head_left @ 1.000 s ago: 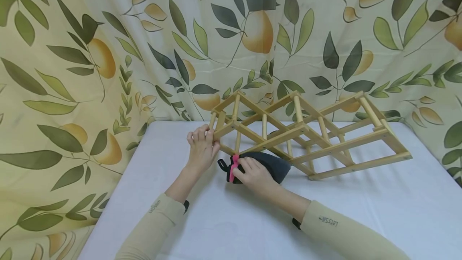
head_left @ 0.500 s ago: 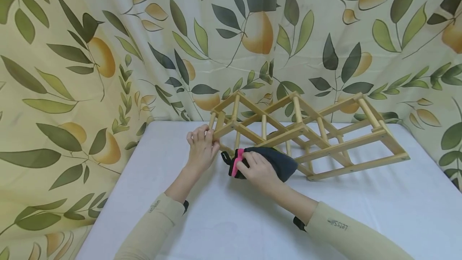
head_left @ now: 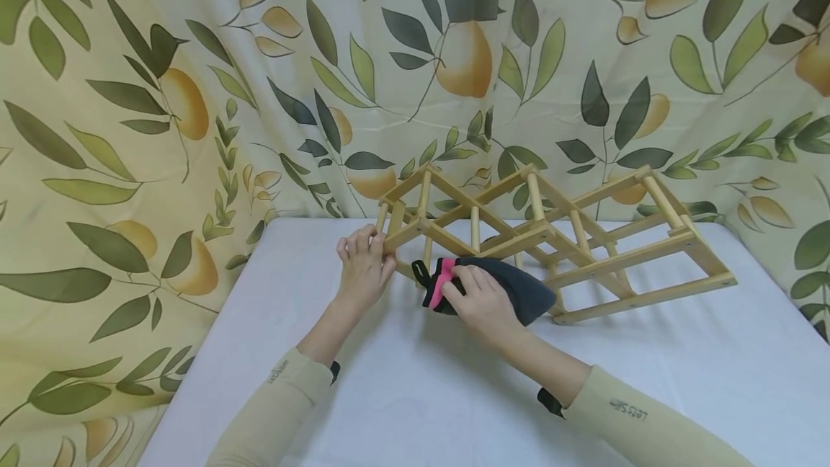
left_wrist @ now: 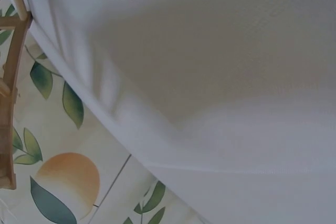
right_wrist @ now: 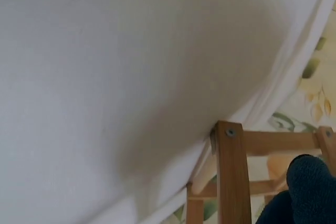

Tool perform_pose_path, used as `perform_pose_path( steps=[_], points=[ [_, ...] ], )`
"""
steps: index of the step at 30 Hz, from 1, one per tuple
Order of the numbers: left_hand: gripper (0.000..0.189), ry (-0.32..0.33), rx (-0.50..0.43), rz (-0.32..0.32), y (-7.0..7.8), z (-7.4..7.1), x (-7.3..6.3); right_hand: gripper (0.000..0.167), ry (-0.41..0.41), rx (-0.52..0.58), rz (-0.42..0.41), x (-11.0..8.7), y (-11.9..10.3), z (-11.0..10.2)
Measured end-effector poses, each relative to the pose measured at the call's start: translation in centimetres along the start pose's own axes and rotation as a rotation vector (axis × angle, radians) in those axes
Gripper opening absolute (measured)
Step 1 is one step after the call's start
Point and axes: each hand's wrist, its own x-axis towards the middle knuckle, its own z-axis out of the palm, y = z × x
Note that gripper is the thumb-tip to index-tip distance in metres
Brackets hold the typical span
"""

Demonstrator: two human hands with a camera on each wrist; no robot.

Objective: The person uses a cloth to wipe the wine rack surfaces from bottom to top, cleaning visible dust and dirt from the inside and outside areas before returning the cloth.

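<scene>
From here I see the left hand [head_left: 363, 265] curled round the left end of the wooden lattice rack [head_left: 635, 303], probably to steady it. The right hand [head_left: 485, 303], fingers bent, pinches the pink band [head_left: 443, 284] of a navy fabric article [head_left: 528, 290], presumably the handiest grip, before the rack's near side; whether article and rack touch I can't tell. A dark shape [head_left: 491, 239] shows through the rack's diamond bays, in or behind them, unclear which

Indoor nook, fruit-print drapes [head_left: 402, 85], white-clothed table [head_left: 415, 395]
</scene>
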Motion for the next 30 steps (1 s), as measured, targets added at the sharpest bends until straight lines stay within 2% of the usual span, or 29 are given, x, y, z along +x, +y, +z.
perform_pose_path(
  steps=[5, 8, 12, 14, 18, 24, 27, 30],
  points=[
    [0.021, -0.01, 0.003, -0.001, 0.1, 0.0, -0.1, 0.025, 0.007, -0.039, -0.073, -0.1, -1.0, 1.5],
    [0.022, -0.005, 0.001, -0.001, 0.1, 0.0, -0.1, 0.029, -0.053, -0.011, -0.127, -0.3, -1.8, 2.5],
    [0.022, -0.005, 0.003, 0.001, 0.0, -0.1, -0.1, 0.032, -0.145, 0.016, -0.15, -0.6, -2.3, 2.9],
    [0.022, -0.007, 0.011, 0.002, 0.0, -0.1, -0.1, 0.028, -0.16, 0.012, -0.153, -0.7, -2.2, 2.7],
    [0.023, -0.002, 0.018, 0.002, 0.1, -0.1, -0.1, 0.02, -0.148, -0.011, -0.172, -0.6, -1.7, 1.7],
    [0.023, -0.007, 0.016, -0.006, 0.2, -0.2, -0.1, 0.022, -0.068, -0.081, -0.218, 0.2, -1.0, -0.5],
    [0.023, -0.017, 0.013, -0.012, 0.2, -0.2, -0.1, 0.022, -0.071, -0.087, -0.246, 0.5, -0.7, -2.0],
    [0.021, -0.024, 0.008, -0.023, 0.3, -0.3, -0.2, 0.024, -0.113, -0.079, -0.254, 0.6, -0.1, -3.7]
  ],
)
